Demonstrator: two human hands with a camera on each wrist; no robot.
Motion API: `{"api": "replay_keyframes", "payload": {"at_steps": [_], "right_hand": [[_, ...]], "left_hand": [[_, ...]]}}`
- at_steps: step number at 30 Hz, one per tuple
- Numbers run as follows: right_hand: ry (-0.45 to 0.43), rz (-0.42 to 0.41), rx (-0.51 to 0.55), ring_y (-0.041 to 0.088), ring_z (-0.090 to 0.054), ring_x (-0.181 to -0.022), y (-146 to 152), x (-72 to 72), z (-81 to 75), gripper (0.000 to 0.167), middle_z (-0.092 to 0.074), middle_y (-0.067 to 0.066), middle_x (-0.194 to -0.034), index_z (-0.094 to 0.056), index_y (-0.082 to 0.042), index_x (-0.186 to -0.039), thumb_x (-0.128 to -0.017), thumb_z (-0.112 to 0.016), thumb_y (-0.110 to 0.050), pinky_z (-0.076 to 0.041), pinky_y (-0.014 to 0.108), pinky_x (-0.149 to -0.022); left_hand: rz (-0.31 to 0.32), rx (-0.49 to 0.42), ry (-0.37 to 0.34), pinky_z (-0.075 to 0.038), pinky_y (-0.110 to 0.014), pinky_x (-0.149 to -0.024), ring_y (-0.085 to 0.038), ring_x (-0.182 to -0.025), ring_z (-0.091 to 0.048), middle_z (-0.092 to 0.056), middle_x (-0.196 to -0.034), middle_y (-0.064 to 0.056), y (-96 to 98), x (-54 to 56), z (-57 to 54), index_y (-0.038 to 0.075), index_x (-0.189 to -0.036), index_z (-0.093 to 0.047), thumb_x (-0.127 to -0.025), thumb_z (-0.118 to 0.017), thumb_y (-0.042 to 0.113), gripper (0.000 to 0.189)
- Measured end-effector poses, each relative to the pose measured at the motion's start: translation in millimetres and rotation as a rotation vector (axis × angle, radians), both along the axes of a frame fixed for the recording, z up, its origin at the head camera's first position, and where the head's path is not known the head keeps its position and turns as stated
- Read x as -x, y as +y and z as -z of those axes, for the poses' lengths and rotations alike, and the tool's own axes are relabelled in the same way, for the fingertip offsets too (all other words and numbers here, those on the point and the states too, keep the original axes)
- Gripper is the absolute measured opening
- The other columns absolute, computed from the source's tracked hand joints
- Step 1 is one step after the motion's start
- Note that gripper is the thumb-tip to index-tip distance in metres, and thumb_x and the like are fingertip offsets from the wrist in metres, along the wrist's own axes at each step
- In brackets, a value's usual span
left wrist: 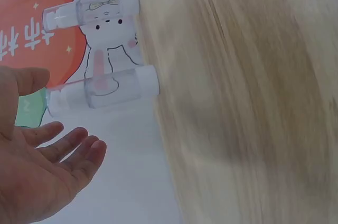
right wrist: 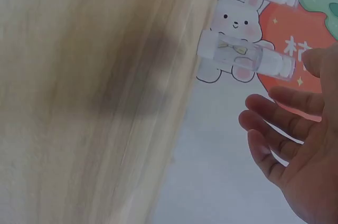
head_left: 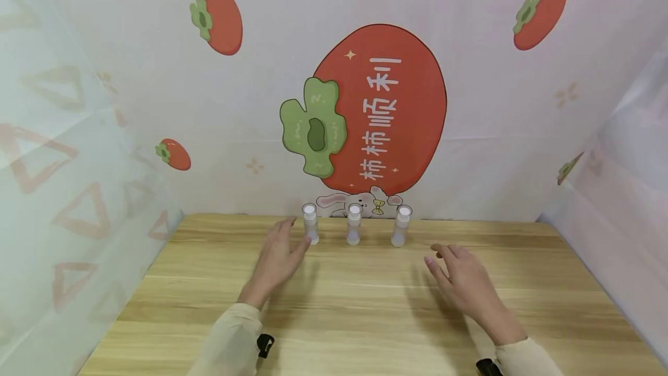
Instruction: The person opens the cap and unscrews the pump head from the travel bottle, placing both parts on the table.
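Three small clear bottles with white tops and white bases stand upright in a row near the table's back edge: a left bottle (head_left: 311, 226), a middle bottle (head_left: 354, 226) and a right bottle (head_left: 400, 227). Close beside the left one is my left hand (head_left: 279, 257), its thumb tip overlapping the bottle's base in the head view. The left wrist view has that same bottle (left wrist: 113, 89) in front of the spread thumb and fingers. My right hand (head_left: 464, 283) hovers to the right of the right bottle, fingers loosely bent, holding nothing; the right wrist view puts this bottle (right wrist: 245, 57) beyond the fingertips.
Beneath both hands lies a wood-grain table (head_left: 355, 306). Directly behind the bottles rises a pale backdrop (head_left: 485, 132) printed with persimmons and a rabbit. Light cloth walls (head_left: 83, 190) flank the table on both sides.
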State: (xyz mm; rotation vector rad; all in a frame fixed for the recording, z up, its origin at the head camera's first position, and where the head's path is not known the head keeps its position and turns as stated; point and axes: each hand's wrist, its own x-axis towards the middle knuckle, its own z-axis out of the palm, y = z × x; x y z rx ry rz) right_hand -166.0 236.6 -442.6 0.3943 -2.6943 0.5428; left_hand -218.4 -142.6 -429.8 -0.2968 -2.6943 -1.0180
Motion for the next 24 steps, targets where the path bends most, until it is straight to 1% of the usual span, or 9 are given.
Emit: {"api": "replay_keyframes", "payload": {"at_steps": [3, 7, 10, 14, 19, 24], "right_hand": [[-0.013, -0.006, 0.0, 0.034, -0.063, -0.097, -4, -2.3, 0.6, 0.036, -0.068, 0.013, -0.103, -0.067, 0.0, -0.121, -0.103, -0.061, -0.031, -0.051, 0.053, -0.081], [-0.023, -0.026, -0.005, 0.027, -0.062, -0.089, -9, -5.3, 1.0, 0.033, -0.068, 0.008, -0.098, -0.069, -0.002, -0.117, -0.102, -0.063, -0.03, -0.052, 0.047, -0.076], [-0.023, -0.04, -0.008, 0.023, -0.062, -0.087, -12, -6.9, 1.5, 0.032, -0.067, 0.005, -0.095, -0.069, -0.003, -0.116, -0.102, -0.063, -0.03, -0.052, 0.045, -0.076], [-0.021, -0.049, -0.011, 0.022, -0.062, -0.086, -14, -8.0, 2.7, 0.03, -0.068, 0.003, -0.094, -0.07, -0.004, -0.116, -0.101, -0.064, -0.03, -0.051, 0.045, -0.077], [-0.029, -0.045, -0.009, 0.021, -0.062, -0.087, -16, -8.8, 2.1, 0.03, -0.068, 0.003, -0.094, -0.07, -0.004, -0.117, -0.101, -0.065, -0.03, -0.051, 0.045, -0.078], [-0.057, -0.048, -0.011, 0.02, -0.062, -0.087, -20, -9.5, 1.2, 0.032, -0.068, 0.001, -0.094, -0.07, -0.005, -0.118, -0.101, -0.064, -0.032, -0.052, 0.046, -0.08]], "left_hand": [[-0.007, -0.057, -0.029, -0.037, -0.059, -0.11, -0.044, -0.133, -0.046, -0.049, -0.145, -0.026, 5.2, 5.3, 4.3, -0.004, -0.147, -0.043, -0.098, -0.068, 0.027, 0.063], [-0.023, -0.146, -0.045, -0.041, -0.059, -0.104, -0.044, -0.127, -0.051, -0.054, -0.138, -0.028, 11.3, 14.1, 11.9, -0.007, -0.144, -0.045, -0.096, -0.07, 0.021, 0.06], [-0.048, -0.194, -0.069, -0.043, -0.059, -0.102, -0.045, -0.125, -0.052, -0.055, -0.135, -0.03, 14.9, 20.7, 17.4, -0.009, -0.142, -0.046, -0.095, -0.07, 0.019, 0.06], [-0.079, -0.223, -0.084, -0.045, -0.059, -0.1, -0.046, -0.123, -0.053, -0.056, -0.132, -0.031, 18.3, 28.2, 24.1, -0.009, -0.138, -0.049, -0.093, -0.072, 0.017, 0.058], [-0.098, -0.25, -0.093, -0.044, -0.058, -0.1, -0.045, -0.123, -0.053, -0.057, -0.132, -0.029, 22.9, 34.9, 30.9, -0.008, -0.135, -0.051, -0.092, -0.074, 0.017, 0.055], [-0.126, -0.281, -0.125, -0.044, -0.057, -0.1, -0.043, -0.122, -0.054, -0.058, -0.131, -0.026, 27.5, 38.5, 32.8, -0.007, -0.134, -0.051, -0.092, -0.076, 0.018, 0.054]]}}
